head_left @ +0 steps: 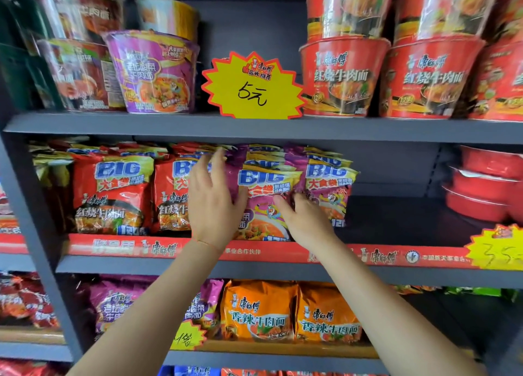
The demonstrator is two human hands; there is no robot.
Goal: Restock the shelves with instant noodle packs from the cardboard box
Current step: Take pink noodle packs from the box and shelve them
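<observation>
Both hands on purple noodle pack [266, 203], middle shelf [198, 265] front edge.
Left hand [212, 203] grips its left side, right hand [305, 223] fingers flat on front (upright, beside red packs [110, 194]).

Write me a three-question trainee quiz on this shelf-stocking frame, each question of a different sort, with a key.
1. True or false: both hands are on a purple noodle pack on the middle shelf.
2. Multiple choice: which packs stand directly left of the purple ones? A) orange packs B) red packs C) red bowls
3. Fill in: the yellow starburst price tag on the top shelf stands between a purple bowl and ___ bowls.

Key
1. True: the left hand holds its left edge with the thumb across the front, and the right hand lies flat against its front.
2. B
3. red
</observation>
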